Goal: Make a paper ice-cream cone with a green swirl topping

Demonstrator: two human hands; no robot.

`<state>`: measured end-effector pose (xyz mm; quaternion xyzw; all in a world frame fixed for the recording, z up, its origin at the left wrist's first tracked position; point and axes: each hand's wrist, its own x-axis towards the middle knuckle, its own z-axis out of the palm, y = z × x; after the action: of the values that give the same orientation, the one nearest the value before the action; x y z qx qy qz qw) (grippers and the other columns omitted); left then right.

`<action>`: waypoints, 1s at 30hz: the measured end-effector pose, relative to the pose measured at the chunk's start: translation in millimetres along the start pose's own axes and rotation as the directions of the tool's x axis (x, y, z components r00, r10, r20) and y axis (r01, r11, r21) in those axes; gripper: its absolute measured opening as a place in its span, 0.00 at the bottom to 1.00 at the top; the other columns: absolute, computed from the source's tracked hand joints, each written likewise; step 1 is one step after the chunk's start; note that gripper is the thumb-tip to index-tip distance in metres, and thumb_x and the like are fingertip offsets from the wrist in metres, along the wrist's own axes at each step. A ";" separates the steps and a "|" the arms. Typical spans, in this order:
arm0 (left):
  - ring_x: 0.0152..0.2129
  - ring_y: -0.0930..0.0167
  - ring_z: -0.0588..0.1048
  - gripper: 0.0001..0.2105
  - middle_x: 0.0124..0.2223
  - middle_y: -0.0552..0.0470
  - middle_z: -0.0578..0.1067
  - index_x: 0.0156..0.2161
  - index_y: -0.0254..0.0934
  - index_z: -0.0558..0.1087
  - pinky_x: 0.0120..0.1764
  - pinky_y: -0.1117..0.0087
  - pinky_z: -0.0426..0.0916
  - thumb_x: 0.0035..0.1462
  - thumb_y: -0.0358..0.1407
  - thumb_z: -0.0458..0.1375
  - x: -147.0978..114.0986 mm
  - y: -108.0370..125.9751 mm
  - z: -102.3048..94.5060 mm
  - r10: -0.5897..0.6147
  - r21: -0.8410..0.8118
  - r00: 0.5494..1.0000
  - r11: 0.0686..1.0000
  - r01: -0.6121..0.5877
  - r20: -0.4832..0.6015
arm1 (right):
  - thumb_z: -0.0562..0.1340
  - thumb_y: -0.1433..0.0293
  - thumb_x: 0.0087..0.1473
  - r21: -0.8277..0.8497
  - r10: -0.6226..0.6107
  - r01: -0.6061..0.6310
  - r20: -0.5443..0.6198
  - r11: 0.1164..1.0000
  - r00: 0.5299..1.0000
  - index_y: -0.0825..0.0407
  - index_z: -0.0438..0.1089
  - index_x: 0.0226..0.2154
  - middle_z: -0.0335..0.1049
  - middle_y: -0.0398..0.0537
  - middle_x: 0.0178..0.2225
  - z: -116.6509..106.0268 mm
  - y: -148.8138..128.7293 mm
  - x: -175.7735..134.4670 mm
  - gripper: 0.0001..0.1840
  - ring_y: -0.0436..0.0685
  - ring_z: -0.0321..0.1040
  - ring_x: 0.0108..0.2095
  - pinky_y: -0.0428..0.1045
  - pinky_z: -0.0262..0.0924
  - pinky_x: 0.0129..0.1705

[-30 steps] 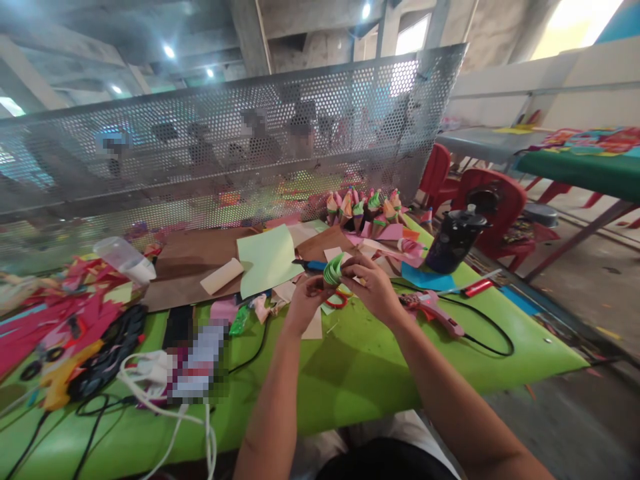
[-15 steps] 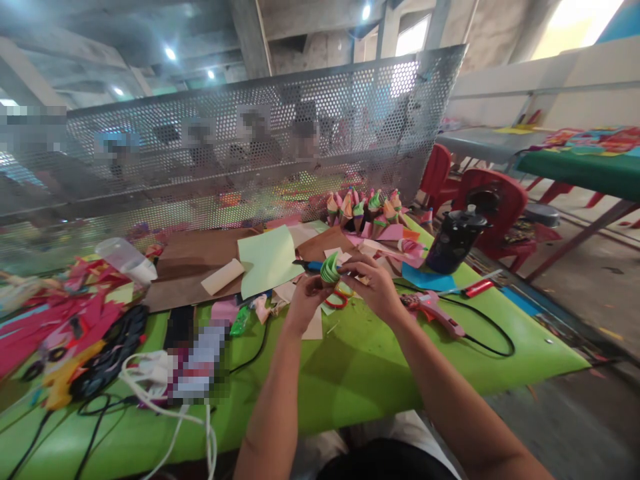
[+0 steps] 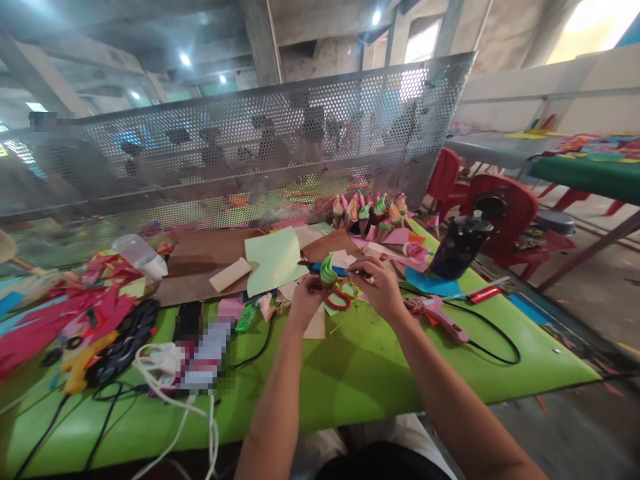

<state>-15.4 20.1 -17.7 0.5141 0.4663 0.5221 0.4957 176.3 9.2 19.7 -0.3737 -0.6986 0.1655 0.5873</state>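
Observation:
A green swirled paper piece (image 3: 328, 270), shaped like soft-serve ice cream, is held upright in the fingers of my left hand (image 3: 306, 303). My right hand (image 3: 379, 283) hovers to its right, a small gap away, with thumb and fingers drawn together; whatever they pinch, if anything, is too small to make out. Behind the swirl lies a blue object (image 3: 336, 269), partly hidden. Scissors with red and yellow handles (image 3: 340, 301) rest on the table below my hands. Toward the back, several paper ice-cream cones (image 3: 367, 213) stand in a cluster.
A pink glue gun (image 3: 440, 317) with a black cord lies right, near a dark tumbler (image 3: 461, 245). Pale green paper (image 3: 273, 260) and brown sheets (image 3: 210, 247) spread behind. Left are a yellow glue gun (image 3: 83, 365), white cables (image 3: 210, 423) and pink scraps (image 3: 55, 323). A perforated metal panel (image 3: 280, 167) rises behind.
My right hand has drawn slightly away from the green swirl, which stays in my left hand. The whole view has shifted, so the table appears a little farther right.

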 end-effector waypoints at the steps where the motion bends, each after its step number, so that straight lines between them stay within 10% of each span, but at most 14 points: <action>1: 0.31 0.71 0.74 0.18 0.35 0.48 0.80 0.36 0.33 0.78 0.37 0.71 0.68 0.39 0.38 0.73 0.0 -0.1 -0.5 0.005 0.003 1.000 1.000 -0.005 -0.002 | 0.62 0.67 0.60 -0.004 0.003 -0.003 -0.001 1.000 1.000 0.49 0.76 0.33 0.73 0.49 0.35 -0.2 0.2 0.2 0.07 0.57 0.70 0.34 0.52 0.68 0.38; 15: 0.27 0.71 0.71 0.15 0.30 0.52 0.76 0.33 0.33 0.76 0.33 0.71 0.65 0.47 0.44 0.67 -27.3 14.7 -3.4 -0.040 0.210 0.999 0.977 0.041 -0.009 | 0.62 0.64 0.61 0.007 0.042 -0.041 -0.023 0.999 0.999 0.50 0.76 0.34 0.74 0.49 0.35 -4.7 1.1 -0.5 0.09 0.57 0.71 0.36 0.51 0.66 0.38; 30: 0.28 0.64 0.75 0.10 0.28 0.49 0.77 0.30 0.39 0.76 0.32 0.69 0.60 0.54 0.43 0.66 -85.7 12.0 -0.9 -0.126 0.788 0.968 0.564 0.249 -0.216 | 0.63 0.62 0.58 -0.047 0.063 -0.063 -0.006 0.997 0.998 0.49 0.77 0.32 0.74 0.48 0.32 -6.4 1.5 -1.7 0.10 0.57 0.69 0.32 0.51 0.63 0.32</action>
<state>-18.5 -66.2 -12.1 0.5939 0.7366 0.2304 0.2271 182.9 7.6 19.1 -0.4096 -0.6889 0.1666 0.5744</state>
